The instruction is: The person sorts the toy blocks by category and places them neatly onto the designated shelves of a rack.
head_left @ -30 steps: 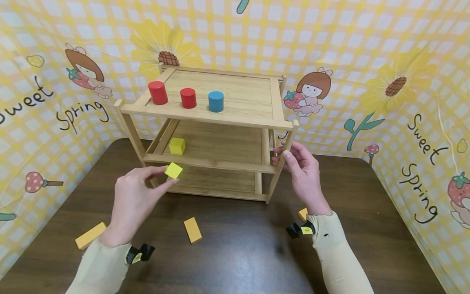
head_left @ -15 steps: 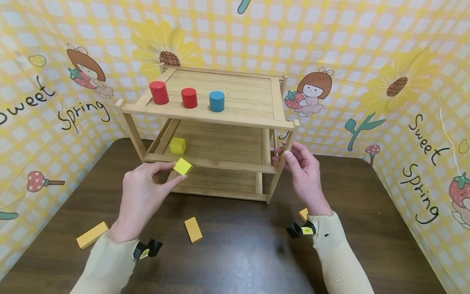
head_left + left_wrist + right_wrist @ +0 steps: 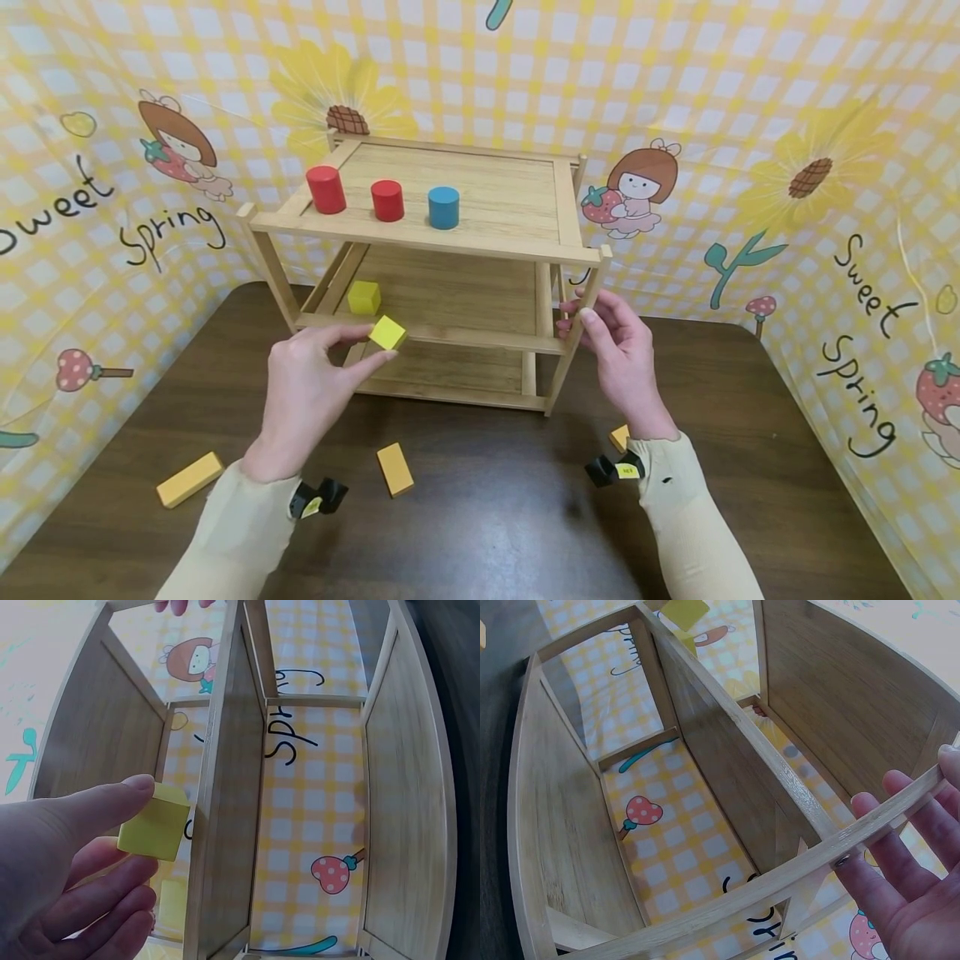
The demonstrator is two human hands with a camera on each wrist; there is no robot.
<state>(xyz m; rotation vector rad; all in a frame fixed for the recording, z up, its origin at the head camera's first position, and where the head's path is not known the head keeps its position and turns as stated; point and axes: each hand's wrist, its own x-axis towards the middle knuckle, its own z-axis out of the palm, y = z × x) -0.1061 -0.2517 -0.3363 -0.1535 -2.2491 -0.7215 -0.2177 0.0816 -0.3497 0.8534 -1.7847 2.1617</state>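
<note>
Left hand point(image 3: 307, 387) pinches a yellow cube point(image 3: 387, 333), right hand point(image 3: 625, 354) grips the rack post point(image 3: 561, 375) — likely placing, so next clear the middle rail point(image 3: 472, 337).

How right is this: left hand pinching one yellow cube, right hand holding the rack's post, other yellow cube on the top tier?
Wrong tier: the other yellow cube sits on the middle tier, as the head view shows. The rest holds.

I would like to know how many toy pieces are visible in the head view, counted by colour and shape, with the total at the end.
Red cylinders: 2
Blue cylinder: 1
Yellow cubes: 2, one of them held in the left hand
Orange blocks: 3, one partly hidden
Total: 8
</note>
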